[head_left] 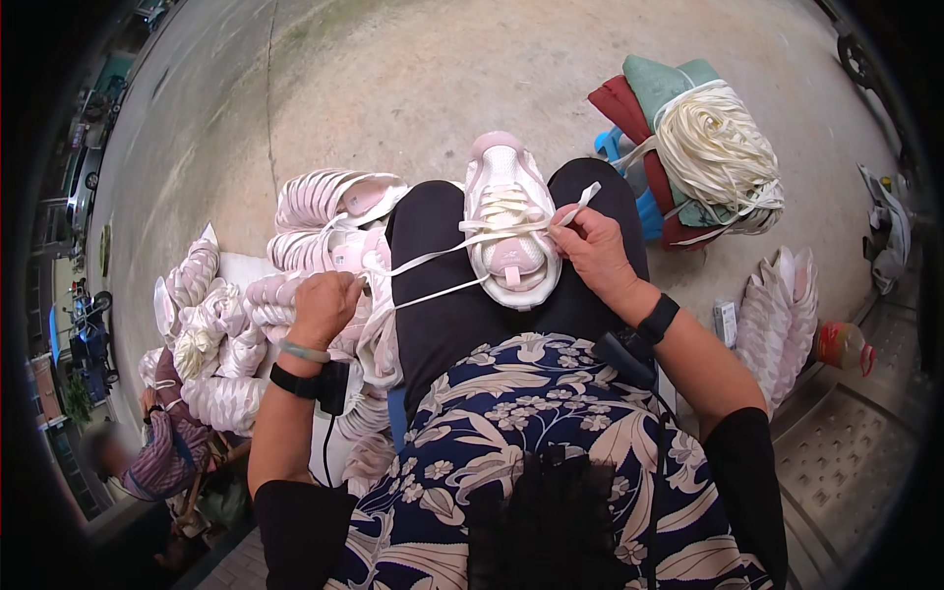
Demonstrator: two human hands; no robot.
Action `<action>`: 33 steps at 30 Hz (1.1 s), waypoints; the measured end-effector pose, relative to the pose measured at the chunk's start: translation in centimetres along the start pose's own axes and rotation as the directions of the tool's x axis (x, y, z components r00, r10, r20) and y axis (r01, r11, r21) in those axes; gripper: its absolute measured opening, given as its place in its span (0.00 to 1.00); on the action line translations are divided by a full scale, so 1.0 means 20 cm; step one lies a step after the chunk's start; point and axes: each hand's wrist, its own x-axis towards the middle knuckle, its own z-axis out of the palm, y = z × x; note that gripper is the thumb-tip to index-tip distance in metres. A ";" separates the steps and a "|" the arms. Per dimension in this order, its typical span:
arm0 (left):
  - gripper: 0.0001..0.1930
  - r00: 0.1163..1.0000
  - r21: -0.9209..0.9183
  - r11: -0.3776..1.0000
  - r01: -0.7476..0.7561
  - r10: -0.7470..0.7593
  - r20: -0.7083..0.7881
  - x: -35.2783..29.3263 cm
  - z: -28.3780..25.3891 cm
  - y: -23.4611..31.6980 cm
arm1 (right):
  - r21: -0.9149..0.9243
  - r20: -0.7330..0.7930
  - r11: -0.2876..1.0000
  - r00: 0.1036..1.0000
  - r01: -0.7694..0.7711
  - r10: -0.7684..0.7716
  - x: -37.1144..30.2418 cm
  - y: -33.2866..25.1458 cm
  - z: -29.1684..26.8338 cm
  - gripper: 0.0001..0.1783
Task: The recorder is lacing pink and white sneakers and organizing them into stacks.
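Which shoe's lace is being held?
The single pink-and-white shoe between the left hand and right hand, both holding its lace; other shoes are bunched together.

Shoe (510,254) on lap (430,300), bundle (716,143) right

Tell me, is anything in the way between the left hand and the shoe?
Nothing visible blocks it. Only the lace runs from the left hand to the shoe, above the dark trousers.
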 end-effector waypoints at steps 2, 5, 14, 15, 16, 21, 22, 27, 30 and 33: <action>0.18 0.995 -0.358 0.929 0.099 -0.100 0.016 0.03 0.04 0.01 | -0.260 -0.001 0.949 0.983 0.179 -0.186 0.01 -0.02 0.02 0.05; 0.18 0.927 -0.819 0.443 0.364 -0.255 0.274 0.10 -0.02 0.18 | -0.642 0.157 0.604 0.852 0.472 -0.500 0.02 -0.07 0.03 0.05; 0.07 0.878 -0.815 -0.367 0.448 0.008 0.479 0.19 0.04 0.53 | -0.753 0.189 0.544 0.913 0.371 -0.361 0.03 -0.14 0.04 0.12; 0.06 0.871 -0.812 -0.350 0.468 0.023 0.491 0.19 0.03 0.54 | -0.757 0.195 0.587 0.957 0.286 -0.215 0.01 -0.19 0.02 0.15; 0.06 0.875 -0.814 -0.361 0.455 0.012 0.484 0.20 0.04 0.54 | -0.765 0.198 0.615 0.978 0.194 -0.063 -0.01 -0.23 0.02 0.19; 0.06 0.900 -0.833 -0.369 0.413 0.023 0.436 0.23 0.08 0.56 | -0.522 0.361 0.808 0.929 0.274 -0.082 -0.06 -0.24 0.16 0.15; 0.06 0.909 -0.855 -0.339 0.393 0.004 0.416 0.23 0.09 0.56 | -0.527 0.364 0.803 0.928 0.278 -0.083 -0.06 -0.22 0.19 0.15; 0.05 0.925 -0.891 -0.299 0.343 -0.058 0.375 0.25 0.13 0.59 | -0.215 0.298 0.936 0.894 -0.278 0.334 0.01 -0.22 0.34 0.07; 0.04 0.926 -0.905 -0.280 0.321 -0.109 0.362 0.27 0.15 0.60 | -0.266 0.263 0.916 0.891 -0.301 0.369 0.03 -0.21 0.36 0.08; 0.04 0.935 -0.927 -0.260 0.270 -0.160 0.317 0.28 0.17 0.61 | -0.292 0.218 0.914 0.911 -0.281 0.350 0.02 -0.19 0.38 0.09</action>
